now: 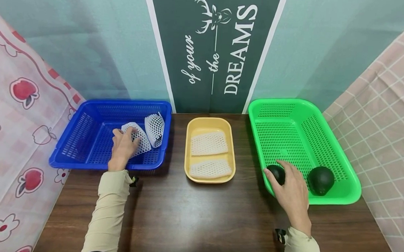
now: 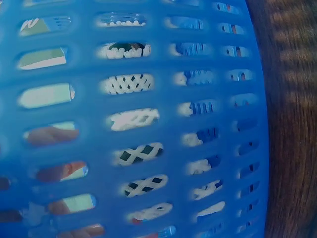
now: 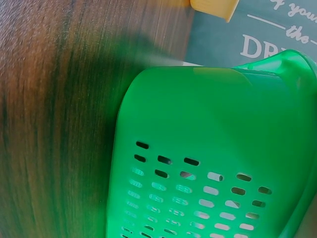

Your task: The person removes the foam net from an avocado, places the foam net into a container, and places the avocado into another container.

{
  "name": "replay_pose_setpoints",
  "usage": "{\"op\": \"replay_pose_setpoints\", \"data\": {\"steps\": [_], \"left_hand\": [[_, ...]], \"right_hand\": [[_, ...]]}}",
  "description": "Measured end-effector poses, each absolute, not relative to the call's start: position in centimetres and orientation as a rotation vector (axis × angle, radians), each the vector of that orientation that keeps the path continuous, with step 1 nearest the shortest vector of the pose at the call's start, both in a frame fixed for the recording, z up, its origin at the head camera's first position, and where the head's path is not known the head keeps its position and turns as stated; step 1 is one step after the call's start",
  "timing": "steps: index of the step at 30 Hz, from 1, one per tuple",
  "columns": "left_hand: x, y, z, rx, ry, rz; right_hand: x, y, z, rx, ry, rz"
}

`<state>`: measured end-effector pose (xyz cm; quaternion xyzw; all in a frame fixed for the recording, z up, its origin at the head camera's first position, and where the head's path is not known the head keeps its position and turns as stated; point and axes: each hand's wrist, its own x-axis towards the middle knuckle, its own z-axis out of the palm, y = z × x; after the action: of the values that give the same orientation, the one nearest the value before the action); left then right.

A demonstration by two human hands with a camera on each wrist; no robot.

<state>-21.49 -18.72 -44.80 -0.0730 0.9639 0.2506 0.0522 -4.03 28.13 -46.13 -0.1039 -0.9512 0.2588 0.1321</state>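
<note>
In the head view, my left hand is over the blue basket, its spread, bent fingers touching a white netted item. A second netted item lies right of it, something dark showing through the mesh. My right hand reaches into the green basket, thumb and fingers curved around a dark round object, partly hidden. Another dark round object lies to its right. Both wrist views show only basket walls, blue and green; netting shows through the blue slots.
Between the baskets stands a yellow tray holding two flat white net sleeves. The brown wooden table extends in front. A green printed cloth hangs behind, with patterned cloths at both sides.
</note>
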Motion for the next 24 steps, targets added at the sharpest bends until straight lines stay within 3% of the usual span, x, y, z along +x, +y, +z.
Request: {"op": "replay_pose_setpoints", "data": {"steps": [24], "left_hand": [[-21.89, -18.55, -45.52, -0.243, 2.990, 0.870]], "right_hand": [[-4.04, 28.12, -46.36, -0.300, -2.746, 0.746]]}}
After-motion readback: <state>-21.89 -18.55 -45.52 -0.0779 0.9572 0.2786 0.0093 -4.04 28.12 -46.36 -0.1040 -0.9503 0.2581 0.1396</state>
